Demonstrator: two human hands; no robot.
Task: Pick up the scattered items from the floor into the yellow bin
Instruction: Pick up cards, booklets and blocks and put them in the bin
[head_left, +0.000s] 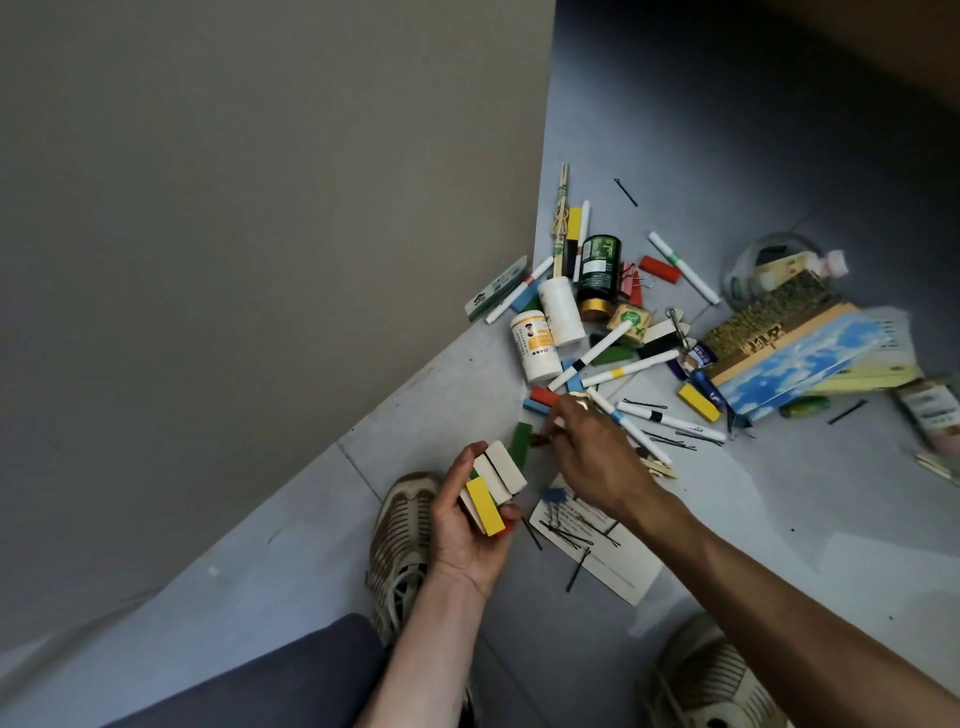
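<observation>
While the left hand (470, 512) clutches a stack of blocks (491, 491), the right hand (587, 449) reaches with curled fingers, grip hidden, for a red block (544, 397) just beyond; overloading could spill the stack. No yellow bin shows.

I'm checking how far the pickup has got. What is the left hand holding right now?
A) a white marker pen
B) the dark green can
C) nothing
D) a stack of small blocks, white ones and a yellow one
D: the left hand grips a bunch of small blocks, white ones with a yellow one in front, while the dark green can lies on the floor.
</observation>
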